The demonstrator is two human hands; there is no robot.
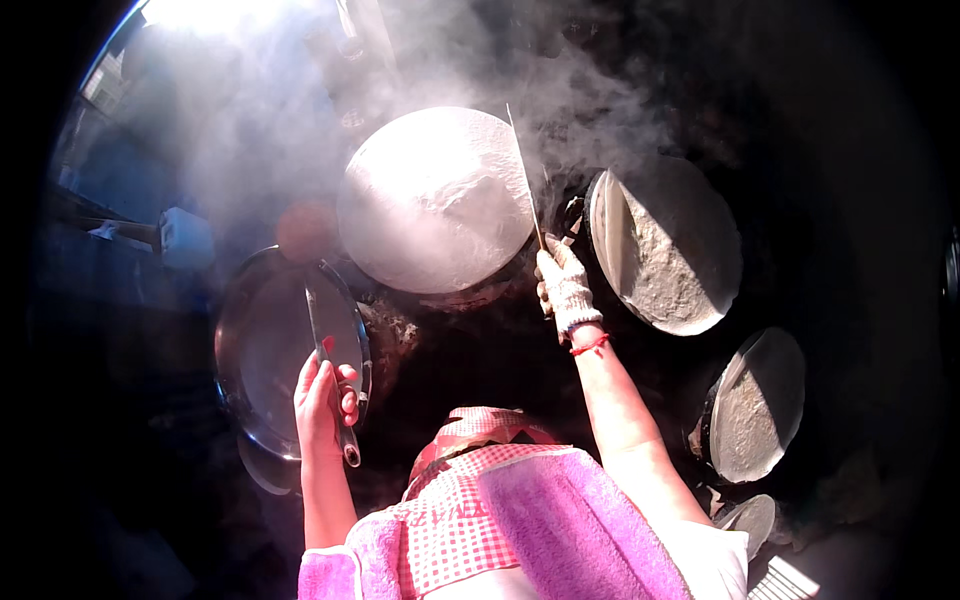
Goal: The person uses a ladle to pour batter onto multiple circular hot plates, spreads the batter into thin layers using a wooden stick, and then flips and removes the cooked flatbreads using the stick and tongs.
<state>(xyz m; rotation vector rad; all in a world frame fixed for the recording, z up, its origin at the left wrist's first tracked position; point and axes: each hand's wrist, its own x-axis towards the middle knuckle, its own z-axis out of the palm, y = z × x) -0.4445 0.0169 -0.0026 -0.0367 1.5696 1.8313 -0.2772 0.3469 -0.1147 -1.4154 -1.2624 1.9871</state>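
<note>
Jutting beyond right grip [564,285]: blade [524,175]

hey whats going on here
A person's gloved right hand holds a long thin blade at the right edge of a large pale round sheet, amid steam or smoke. The left hand grips a slim tool over a round pan. More pale rounds sit at right.

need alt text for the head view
A gloved right hand holds a long blade by the edge of a white disc in haze; the bare left hand holds a narrow tool by a round pan.
</note>
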